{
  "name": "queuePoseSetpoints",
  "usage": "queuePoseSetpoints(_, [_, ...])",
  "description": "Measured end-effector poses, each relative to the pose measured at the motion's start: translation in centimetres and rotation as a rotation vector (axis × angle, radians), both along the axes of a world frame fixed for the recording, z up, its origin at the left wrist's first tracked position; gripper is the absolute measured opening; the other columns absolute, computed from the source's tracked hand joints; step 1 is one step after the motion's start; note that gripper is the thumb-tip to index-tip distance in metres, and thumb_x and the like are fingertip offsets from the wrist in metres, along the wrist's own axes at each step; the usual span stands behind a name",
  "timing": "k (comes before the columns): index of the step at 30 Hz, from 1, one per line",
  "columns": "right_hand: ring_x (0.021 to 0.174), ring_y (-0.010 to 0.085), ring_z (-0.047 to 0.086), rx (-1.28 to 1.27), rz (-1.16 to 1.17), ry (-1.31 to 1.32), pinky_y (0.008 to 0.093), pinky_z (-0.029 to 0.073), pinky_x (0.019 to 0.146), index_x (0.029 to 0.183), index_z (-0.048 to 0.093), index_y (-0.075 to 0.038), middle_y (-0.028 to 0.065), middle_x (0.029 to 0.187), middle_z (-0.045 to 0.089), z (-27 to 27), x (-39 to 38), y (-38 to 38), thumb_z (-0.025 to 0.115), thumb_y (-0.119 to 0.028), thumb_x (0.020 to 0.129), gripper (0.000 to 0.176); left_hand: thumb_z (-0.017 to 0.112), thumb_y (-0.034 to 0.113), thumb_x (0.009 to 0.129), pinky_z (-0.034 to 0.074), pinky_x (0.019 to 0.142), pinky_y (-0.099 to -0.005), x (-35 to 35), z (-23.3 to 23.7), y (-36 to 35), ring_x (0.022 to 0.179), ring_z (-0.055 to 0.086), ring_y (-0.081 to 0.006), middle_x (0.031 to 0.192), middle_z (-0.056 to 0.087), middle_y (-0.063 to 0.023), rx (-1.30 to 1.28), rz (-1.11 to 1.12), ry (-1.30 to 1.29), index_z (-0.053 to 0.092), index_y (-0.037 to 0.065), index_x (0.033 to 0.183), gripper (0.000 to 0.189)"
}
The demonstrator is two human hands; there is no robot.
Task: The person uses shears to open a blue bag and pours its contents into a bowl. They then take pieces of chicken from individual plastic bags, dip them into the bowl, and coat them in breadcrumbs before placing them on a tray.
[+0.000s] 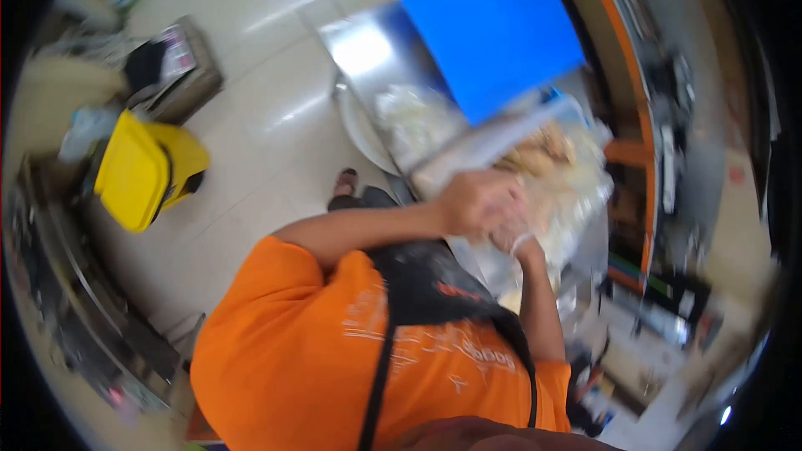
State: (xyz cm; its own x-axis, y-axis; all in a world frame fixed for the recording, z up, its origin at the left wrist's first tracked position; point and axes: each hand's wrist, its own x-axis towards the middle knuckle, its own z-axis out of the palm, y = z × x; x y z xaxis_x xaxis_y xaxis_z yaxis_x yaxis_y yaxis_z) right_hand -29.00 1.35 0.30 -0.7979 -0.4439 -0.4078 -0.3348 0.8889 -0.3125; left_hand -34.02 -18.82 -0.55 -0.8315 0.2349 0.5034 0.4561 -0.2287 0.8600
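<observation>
My left hand (478, 202) reaches in from the left, its fingers curled and smeared by motion. My right hand (507, 238), with a pale band at the wrist, is close against it and also looks closed. What they hold, if anything, is too blurred to make out. Both are above a clear plastic bag or sheet (576, 215) spread over the work surface. Beyond them, light-brown food pieces (547, 149) lie on the plastic, beside a whitish tray or box edge (451, 159).
A blue board (493, 29) lies on the metal table (355, 46), near another clear plastic bag (413, 117). A round pale rim (363, 129) shows at the table's side. The yellow bin (138, 171) stands on the tiled floor to the left. Orange-edged shelving (639, 75) runs along the right.
</observation>
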Motion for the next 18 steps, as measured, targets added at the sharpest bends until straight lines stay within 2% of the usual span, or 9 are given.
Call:
queuePoseSetpoints(2, [0.095, 0.0272, 0.063, -0.169, -0.188, -0.074, 0.0378, 0.05, 0.083, 0.112, 0.063, -0.005, 0.0111, 0.104, 0.066, 1.9, 0.7, 1.6, 0.059, -0.015, 0.081, 0.033, 0.063, 0.02, 0.087, 0.049, 0.059, -0.0336, -0.5, 1.4, -1.0, 0.065, 0.062, -0.0243, 0.082, 0.064, -0.0109, -0.03, -0.055, -0.039, 0.064, 0.005, 0.09, 0.016])
queuePoseSetpoints(4, [0.09, 0.0222, 0.064, -0.626, -0.914, -0.568, 0.0357, 0.051, 0.08, 0.11, 0.063, -0.002, 0.008, 0.097, 0.067, 3.1, 2.9, 3.2, 0.059, -0.013, 0.082, 0.031, 0.062, 0.02, 0.089, 0.045, 0.056, -0.0302, -0.2, 0.7, -0.4, 0.06, 0.056, -0.0193, 0.076, 0.061, -0.0091, -0.064, -0.076, -0.088, 0.064, 0.003, 0.092, 0.017])
queuePoseSetpoints(7, [0.084, 0.0187, 0.062, -1.135, -1.229, -0.444, 0.0301, 0.051, 0.075, 0.104, 0.062, 0.0, 0.0075, 0.093, 0.066, 5.6, 5.2, 3.0, 0.058, -0.006, 0.079, 0.026, 0.06, 0.018, 0.09, 0.042, 0.055, -0.028, -0.2, 1.1, -0.7, 0.058, 0.052, -0.016, 0.071, 0.057, -0.0072, -0.14, -0.13, -0.108, 0.064, 0.002, 0.093, 0.016])
queuePoseSetpoints(10, [0.08, 0.0177, 0.063, -1.279, -1.268, -0.38, 0.0287, 0.051, 0.071, 0.105, 0.061, 0.001, 0.0094, 0.091, 0.066, 4.6, 6.2, 3.8, 0.058, -0.002, 0.079, 0.027, 0.058, 0.015, 0.091, 0.04, 0.055, -0.0265, -0.2, 1.2, -0.7, 0.059, 0.051, -0.0131, 0.07, 0.056, -0.0056, -0.153, -0.148, -0.137, 0.064, 0.001, 0.092, 0.015])
queuePoseSetpoints(11, [0.076, 0.0168, 0.062, -1.299, -1.342, -0.321, 0.0286, 0.051, 0.069, 0.104, 0.06, 0.0, 0.0085, 0.089, 0.065, 4.3, 6.6, 3.6, 0.061, -0.004, 0.083, 0.022, 0.058, 0.014, 0.092, 0.04, 0.055, -0.0259, -0.1, 0.9, -0.5, 0.059, 0.05, -0.0122, 0.07, 0.056, -0.0052, -0.159, -0.154, -0.149, 0.064, 0.001, 0.092, 0.015])
queuePoseSetpoints(14, [0.074, 0.0145, 0.06, -1.361, -1.344, -0.197, 0.0285, 0.052, 0.07, 0.103, 0.059, -0.001, 0.0073, 0.087, 0.064, 3.5, 7.2, 3.9, 0.063, -0.009, 0.087, 0.019, 0.057, 0.013, 0.092, 0.038, 0.054, -0.0256, -0.1, 0.6, -0.2, 0.058, 0.048, -0.0106, 0.068, 0.054, -0.0038, -0.17, -0.155, -0.15, 0.063, 0.001, 0.092, 0.013])
queuePoseSetpoints(16, [0.071, 0.0127, 0.059, -1.277, -1.458, -0.099, 0.0276, 0.052, 0.069, 0.103, 0.059, -0.002, 0.0063, 0.086, 0.063, 3.8, 7.1, 3.1, 0.066, -0.014, 0.088, 0.021, 0.061, 0.014, 0.09, 0.037, 0.051, -0.027, -0.1, 0.6, -0.2, 0.055, 0.048, -0.0127, 0.065, 0.051, -0.0042, -0.167, -0.149, -0.168, 0.064, 0.003, 0.09, 0.011])
queuePoseSetpoints(18, [0.07, 0.0112, 0.058, -1.232, -1.522, -0.044, 0.0267, 0.052, 0.067, 0.104, 0.058, -0.002, 0.0047, 0.085, 0.062, 3.8, 7.1, 3.3, 0.068, -0.018, 0.088, 0.025, 0.056, 0.012, 0.092, 0.038, 0.055, -0.0248, 0.0, 0.6, -0.5, 0.06, 0.048, -0.0095, 0.072, 0.056, -0.0034, -0.196, -0.174, -0.195, 0.063, 0.0, 0.092, 0.014])
